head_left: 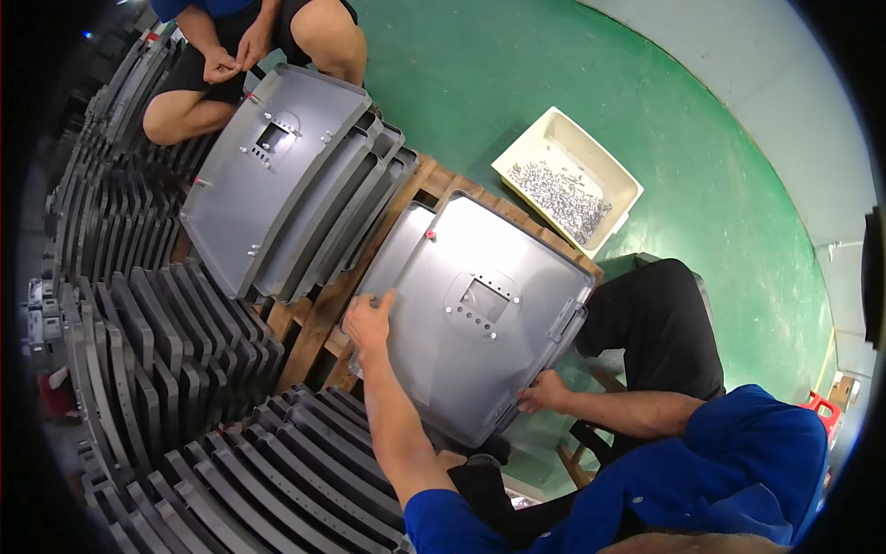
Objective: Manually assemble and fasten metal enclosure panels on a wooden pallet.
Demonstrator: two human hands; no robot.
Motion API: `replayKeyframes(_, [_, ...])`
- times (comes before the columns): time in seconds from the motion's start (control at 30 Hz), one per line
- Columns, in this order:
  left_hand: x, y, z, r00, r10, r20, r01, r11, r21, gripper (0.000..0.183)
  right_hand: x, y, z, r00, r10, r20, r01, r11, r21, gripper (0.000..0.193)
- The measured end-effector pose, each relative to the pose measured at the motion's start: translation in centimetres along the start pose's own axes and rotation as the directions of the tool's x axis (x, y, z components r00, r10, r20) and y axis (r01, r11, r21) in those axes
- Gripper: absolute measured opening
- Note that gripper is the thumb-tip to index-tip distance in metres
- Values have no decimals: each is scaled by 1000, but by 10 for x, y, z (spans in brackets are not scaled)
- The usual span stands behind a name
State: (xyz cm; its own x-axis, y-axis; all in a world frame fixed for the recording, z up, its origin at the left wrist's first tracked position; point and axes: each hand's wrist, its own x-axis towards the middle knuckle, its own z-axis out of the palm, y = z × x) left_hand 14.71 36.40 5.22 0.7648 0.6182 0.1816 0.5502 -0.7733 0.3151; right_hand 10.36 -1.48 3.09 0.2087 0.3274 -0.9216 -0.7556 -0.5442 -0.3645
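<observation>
A grey sheet-metal panel (443, 360) with a raised rim lies before me over another panel (403, 242), which juts out on its left. Around a rectangular opening in its middle are small holes and several light studs; a red piece (431, 234) sits near its far left corner. My left hand (367, 323) is closed around the panel's left edge, thumb on top. At the near right edge, my right hand (545, 392) grips the rim with fingers curled, partly hidden by the edge. The panel looks slightly turned relative to the one beneath.
Wooden pallet slats (318, 337) lie under the stacks. Beyond the panel, a cream plastic bin (559, 129) of small metal parts stands on the green floor (443, 74). Grey panels stand in rows (185, 342) on the left. A co-worker's hands (235, 60) are above another panel stack (249, 203).
</observation>
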Motion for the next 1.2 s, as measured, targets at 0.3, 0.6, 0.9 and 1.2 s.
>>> replayKeyframes(0.3, [-94, 96, -50, 563, -440, 700, 338, -650, -681, 43, -46, -36, -27, 977, -177, 122, 209, 914, -348, 25])
replayKeyframes(0.6, [-181, 232, -101, 739, -280, 612, 41, -889, -457, 55, -183, -132, -30, 401, -901, 169, 835, 283, -472, 28])
replayKeyframes(0.9, [-225, 280, -131, 808, -346, 478, -62, -855, -515, 51, -215, -106, -43, 293, -906, 304, 819, 74, -569, 22])
replayKeyframes(1.2, [-242, 269, -113, 719, -421, 553, -184, -883, -432, 33, -213, -91, -43, 403, -903, 147, 787, 260, -559, 18])
